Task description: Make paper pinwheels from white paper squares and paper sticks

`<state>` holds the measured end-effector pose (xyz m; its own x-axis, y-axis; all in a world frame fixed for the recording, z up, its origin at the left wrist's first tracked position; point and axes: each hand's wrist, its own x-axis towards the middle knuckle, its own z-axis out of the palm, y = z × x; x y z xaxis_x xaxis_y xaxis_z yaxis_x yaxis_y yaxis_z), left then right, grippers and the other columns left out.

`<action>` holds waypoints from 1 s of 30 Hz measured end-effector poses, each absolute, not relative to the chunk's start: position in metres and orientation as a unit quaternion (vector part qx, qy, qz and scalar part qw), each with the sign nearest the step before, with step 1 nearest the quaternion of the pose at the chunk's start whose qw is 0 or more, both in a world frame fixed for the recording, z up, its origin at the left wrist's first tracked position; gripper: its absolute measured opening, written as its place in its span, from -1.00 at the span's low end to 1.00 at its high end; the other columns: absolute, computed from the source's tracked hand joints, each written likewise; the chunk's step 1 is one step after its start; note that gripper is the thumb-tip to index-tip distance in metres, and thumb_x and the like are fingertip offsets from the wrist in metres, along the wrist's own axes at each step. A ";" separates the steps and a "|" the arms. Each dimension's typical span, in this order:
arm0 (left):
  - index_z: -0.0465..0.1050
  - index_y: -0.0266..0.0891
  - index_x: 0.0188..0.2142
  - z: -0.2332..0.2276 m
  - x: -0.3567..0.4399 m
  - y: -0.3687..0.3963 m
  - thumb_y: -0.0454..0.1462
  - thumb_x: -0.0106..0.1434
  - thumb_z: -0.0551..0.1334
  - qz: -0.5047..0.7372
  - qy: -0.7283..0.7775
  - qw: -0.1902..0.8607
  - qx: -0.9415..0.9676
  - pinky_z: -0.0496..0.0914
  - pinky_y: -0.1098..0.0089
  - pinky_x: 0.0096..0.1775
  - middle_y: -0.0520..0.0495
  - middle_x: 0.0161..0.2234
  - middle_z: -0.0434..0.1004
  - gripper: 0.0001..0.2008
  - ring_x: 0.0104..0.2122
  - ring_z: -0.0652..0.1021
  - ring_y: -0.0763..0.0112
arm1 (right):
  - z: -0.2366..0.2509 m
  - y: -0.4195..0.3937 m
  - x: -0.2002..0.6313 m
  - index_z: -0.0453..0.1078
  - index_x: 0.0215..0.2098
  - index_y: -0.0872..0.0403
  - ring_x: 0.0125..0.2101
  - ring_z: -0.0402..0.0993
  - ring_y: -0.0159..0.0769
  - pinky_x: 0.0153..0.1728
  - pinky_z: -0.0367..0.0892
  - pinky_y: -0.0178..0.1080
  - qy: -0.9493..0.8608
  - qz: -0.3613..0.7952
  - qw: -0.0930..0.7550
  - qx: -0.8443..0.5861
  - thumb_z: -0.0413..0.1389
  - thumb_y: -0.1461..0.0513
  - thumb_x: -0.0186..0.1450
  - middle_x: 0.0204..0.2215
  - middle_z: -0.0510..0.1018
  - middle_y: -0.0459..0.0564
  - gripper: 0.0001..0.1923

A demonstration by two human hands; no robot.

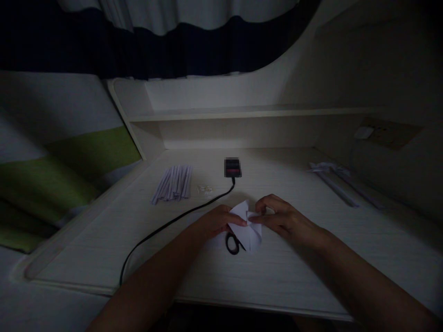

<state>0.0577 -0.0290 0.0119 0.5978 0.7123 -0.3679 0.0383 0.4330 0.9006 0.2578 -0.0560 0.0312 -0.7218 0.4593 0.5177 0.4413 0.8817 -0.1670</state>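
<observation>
A white folded paper (254, 236), with several pointed flaps, is held just above the desk between both hands. My left hand (220, 220) grips its left side, with the thumb lying across the front. On the right edge, my right hand (277, 216) pinches a flap near the paper's centre, its fingers curled. Partly beneath the paper lies a pair of scissors (232, 244); a black handle loop shows and the blades are hidden.
Rolled paper sticks (173, 183) lie at the left, beside some tiny pale pieces (205, 189). A black cable (173, 225) runs from a blurred dark device (232, 167) to the desk's front edge. Longer paper sticks (337, 186) lie at the right. A shelf (242, 111) spans the back.
</observation>
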 end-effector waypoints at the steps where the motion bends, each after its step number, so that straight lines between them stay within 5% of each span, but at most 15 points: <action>1: 0.44 -0.39 -0.52 0.012 0.058 -0.029 -0.38 -0.22 0.30 0.224 0.391 0.751 0.482 0.30 0.45 -0.40 -0.02 -0.58 0.45 -0.82 -0.53 0.45 0.46 | 0.031 -0.056 0.258 0.39 -0.21 -0.05 -0.31 0.23 -0.38 -0.33 0.25 -0.29 -0.928 0.017 0.284 -0.242 -0.04 0.33 0.22 -0.34 0.32 -0.02 -0.74; 23: 0.43 -0.39 -0.54 0.012 0.059 -0.029 -0.35 -0.23 0.31 0.245 0.400 0.739 0.484 0.26 0.45 -0.45 -0.03 -0.60 0.42 -0.82 -0.54 0.42 0.46 | 0.033 -0.058 0.256 0.37 -0.18 0.00 -0.23 0.22 -0.30 -0.25 0.21 -0.20 -0.930 0.031 0.273 -0.244 -0.04 0.34 0.18 -0.29 0.32 0.02 -0.72; 30: 0.46 -0.37 -0.52 0.009 0.058 -0.030 -0.29 -0.22 0.30 0.244 0.445 0.605 0.614 0.18 0.47 -0.50 0.02 -0.62 0.39 -0.80 -0.57 0.37 0.48 | 0.024 -0.054 0.246 0.37 -0.37 0.04 -0.20 0.25 -0.24 -0.16 0.15 -0.09 -0.874 0.150 0.358 -0.292 -0.02 0.29 0.14 -0.28 0.36 0.00 -0.86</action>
